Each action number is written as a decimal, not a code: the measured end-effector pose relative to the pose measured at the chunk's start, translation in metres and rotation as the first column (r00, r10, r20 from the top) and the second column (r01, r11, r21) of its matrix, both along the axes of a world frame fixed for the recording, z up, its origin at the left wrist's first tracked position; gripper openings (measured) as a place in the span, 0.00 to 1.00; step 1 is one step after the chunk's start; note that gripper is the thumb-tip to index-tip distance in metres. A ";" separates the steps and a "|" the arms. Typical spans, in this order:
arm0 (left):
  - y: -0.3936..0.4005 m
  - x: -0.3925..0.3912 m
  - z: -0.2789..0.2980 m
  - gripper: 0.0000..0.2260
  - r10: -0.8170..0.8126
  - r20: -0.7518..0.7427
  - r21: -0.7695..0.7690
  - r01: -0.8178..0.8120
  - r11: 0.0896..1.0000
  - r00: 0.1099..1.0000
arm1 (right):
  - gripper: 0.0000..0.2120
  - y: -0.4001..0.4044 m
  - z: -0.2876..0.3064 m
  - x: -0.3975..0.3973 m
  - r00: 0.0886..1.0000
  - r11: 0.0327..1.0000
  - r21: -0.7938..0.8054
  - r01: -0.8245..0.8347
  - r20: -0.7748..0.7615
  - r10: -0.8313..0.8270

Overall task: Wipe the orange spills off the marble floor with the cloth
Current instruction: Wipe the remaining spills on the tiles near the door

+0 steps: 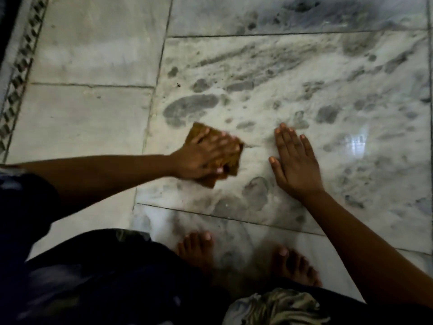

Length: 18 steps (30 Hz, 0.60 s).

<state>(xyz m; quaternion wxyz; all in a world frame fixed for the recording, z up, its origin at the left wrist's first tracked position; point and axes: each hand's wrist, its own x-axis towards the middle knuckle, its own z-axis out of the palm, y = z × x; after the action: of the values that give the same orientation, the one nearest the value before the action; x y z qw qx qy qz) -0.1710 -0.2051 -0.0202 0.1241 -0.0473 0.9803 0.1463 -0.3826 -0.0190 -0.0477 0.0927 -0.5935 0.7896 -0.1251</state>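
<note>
Nearest the camera, dark clothing (98,277) fills the lower left and a bunched patterned fabric (278,308) sits at the bottom edge. Just beyond, two bare feet (246,256) stand on the marble floor (257,73), toes pointing away.

Farther out, both arms reach to the floor. The left hand (203,158) lies on top of the cloth (232,158), a brown-orange folded square on the grey-veined slab; its fingers (220,144) are spread and flat across the cloth, pressing it down. The picture is blurred there. The right hand (295,160) rests palm-down on bare marble just beside the cloth, apart from it, with fingers straight and close together and the thumb held out to the side.

No orange spill can be made out on the slab.

Beyond the hands the marble shows grey blotches and dark joints between slabs. A patterned border strip (21,66) runs along the far left.
</note>
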 end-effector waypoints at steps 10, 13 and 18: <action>-0.055 -0.010 -0.006 0.31 0.566 -0.019 -0.016 -0.566 0.824 0.824 | 0.30 -0.005 -0.009 0.012 0.997 0.995 0.069 -0.067 -0.045 0.070; -0.064 0.006 -0.001 0.31 0.711 -0.054 0.057 -0.709 0.703 0.701 | 0.30 -0.005 -0.009 0.011 0.997 0.996 0.069 -0.061 -0.040 0.064; 0.028 0.054 -0.010 0.28 0.846 -0.235 -0.015 -0.872 0.490 0.479 | 0.30 -0.004 -0.010 0.013 0.997 0.996 0.059 -0.061 -0.041 0.063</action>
<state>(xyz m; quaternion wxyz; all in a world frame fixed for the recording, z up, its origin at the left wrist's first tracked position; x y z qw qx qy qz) -0.1166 -0.1767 -0.0298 -0.0664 -0.5253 0.8387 0.1275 -0.3698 -0.0231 -0.0582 0.0969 -0.6173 0.7759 -0.0865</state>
